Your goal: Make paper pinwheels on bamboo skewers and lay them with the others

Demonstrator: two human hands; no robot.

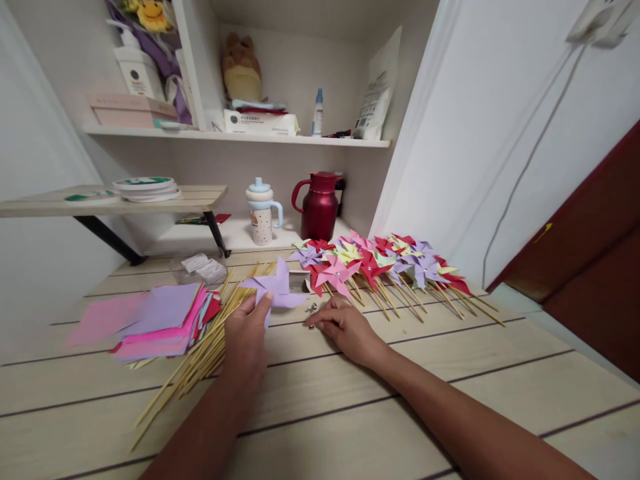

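purple pinwheel pinched in left hand, pins beside right hand.

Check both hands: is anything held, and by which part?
Left hand pinches the lilac folded paper pinwheel at its lower edge, thumb on top. Right hand touches small silver pins with its fingertips; grip cannot be told.

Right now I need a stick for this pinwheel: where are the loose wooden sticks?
Head view: the loose wooden sticks lie heaped left of centre on the table, between the coloured paper stack and the left hand holding lilac paper.
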